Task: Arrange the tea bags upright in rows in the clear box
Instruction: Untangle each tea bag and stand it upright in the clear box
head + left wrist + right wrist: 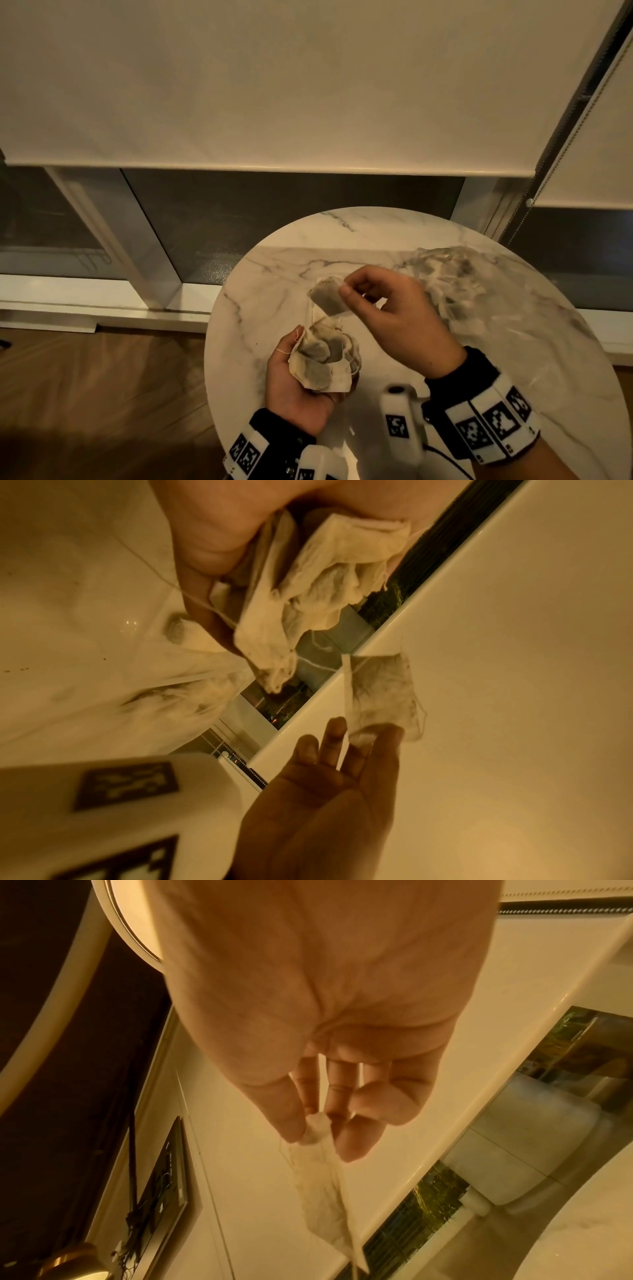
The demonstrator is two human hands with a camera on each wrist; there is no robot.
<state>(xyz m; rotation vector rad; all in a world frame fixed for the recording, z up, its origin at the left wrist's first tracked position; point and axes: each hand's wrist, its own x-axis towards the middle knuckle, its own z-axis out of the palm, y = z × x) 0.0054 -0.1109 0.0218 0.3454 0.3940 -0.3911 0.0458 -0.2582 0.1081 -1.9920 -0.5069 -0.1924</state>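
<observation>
Up top, right hand [394, 318] pinches one tea bag [329, 297].

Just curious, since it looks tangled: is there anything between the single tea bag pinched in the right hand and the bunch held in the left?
Thin pale strings run down from the single grey-filled paper tea bag to the crumpled bunch of tea bags, seen in the head view.

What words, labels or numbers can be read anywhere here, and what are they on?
None: no readable words, brands or numbers in any view.
The wrist bands carry only black-and-white square code patterns, not letters.
The single tea bag in the right hand and the bunch of tea bags in the left hand show no printed tags.
</observation>
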